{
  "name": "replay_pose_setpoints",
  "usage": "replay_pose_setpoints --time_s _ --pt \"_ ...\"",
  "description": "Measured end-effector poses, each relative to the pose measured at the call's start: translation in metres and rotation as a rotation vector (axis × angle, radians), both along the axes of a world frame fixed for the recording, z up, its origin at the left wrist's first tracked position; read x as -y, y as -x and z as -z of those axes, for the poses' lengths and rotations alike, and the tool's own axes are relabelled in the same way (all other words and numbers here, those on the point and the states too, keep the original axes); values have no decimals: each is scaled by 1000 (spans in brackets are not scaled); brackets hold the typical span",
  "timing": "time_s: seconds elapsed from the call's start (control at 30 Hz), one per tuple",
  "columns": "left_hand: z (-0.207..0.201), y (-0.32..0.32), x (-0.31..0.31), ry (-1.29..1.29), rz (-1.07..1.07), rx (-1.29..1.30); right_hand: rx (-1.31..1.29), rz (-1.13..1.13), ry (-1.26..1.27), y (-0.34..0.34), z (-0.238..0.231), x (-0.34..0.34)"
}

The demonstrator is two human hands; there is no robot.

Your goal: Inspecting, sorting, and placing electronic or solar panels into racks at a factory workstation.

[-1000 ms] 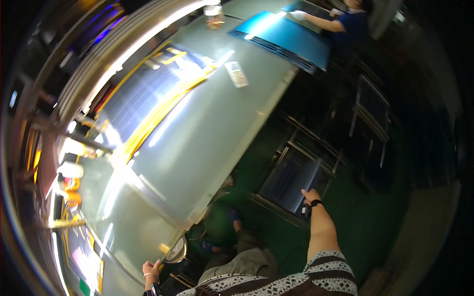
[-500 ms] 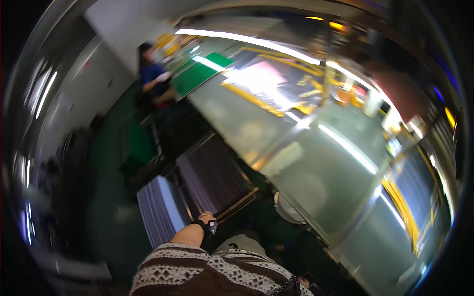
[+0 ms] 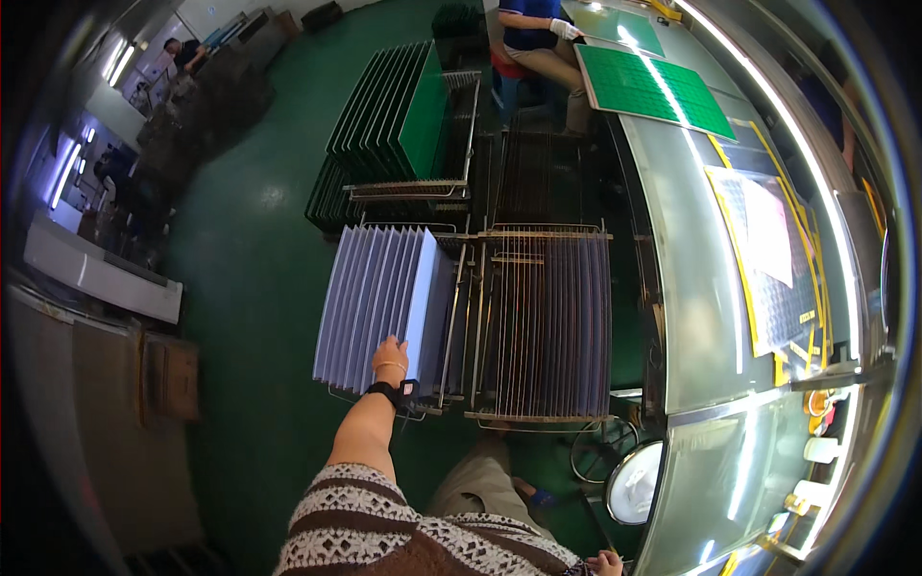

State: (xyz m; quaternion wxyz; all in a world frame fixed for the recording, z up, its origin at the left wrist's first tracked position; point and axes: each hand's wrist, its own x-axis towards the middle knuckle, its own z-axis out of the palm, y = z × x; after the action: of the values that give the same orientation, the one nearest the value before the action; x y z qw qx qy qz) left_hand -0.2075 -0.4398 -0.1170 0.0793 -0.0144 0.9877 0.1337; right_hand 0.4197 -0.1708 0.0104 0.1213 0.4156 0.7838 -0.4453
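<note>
My left hand (image 3: 389,357), with a dark band on its wrist, reaches to the near end of a row of upright blue-grey panels (image 3: 375,288). Its fingers are closed at the edge of one panel. These panels stand spaced apart in a wire rack (image 3: 451,360). To its right, a second wire rack (image 3: 538,420) holds several darker, purplish panels (image 3: 581,326) on edge. At the lower edge of the picture is my right hand (image 3: 605,564), partly cut off, with curled fingers; what it holds, if anything, does not show.
Beyond the racks stand upright green panels (image 3: 394,115) in another rack. A long worktable (image 3: 687,288) runs along the right, bearing a green board (image 3: 653,91) and a yellow-edged frame (image 3: 768,250). A gloved co-worker (image 3: 538,29) sits at its far end. A round stool (image 3: 636,483) stands near my legs.
My view has turned left and sharpened, so the racks now stand upright in the middle and the worktable lies along the right. My left hand is still at the blue-grey panels.
</note>
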Motion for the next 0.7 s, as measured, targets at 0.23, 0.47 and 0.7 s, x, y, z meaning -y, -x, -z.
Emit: replay_pose_setpoints --time_s 0.23,0.47,0.7 --pt "11 64 -43 203 88 250 119 615 444 130 -43 -32" --pt "13 93 -40 282 153 263 226 447 421 140 -19 -35" --pt "-109 91 -52 186 351 93 75 159 231 141 15 -58"
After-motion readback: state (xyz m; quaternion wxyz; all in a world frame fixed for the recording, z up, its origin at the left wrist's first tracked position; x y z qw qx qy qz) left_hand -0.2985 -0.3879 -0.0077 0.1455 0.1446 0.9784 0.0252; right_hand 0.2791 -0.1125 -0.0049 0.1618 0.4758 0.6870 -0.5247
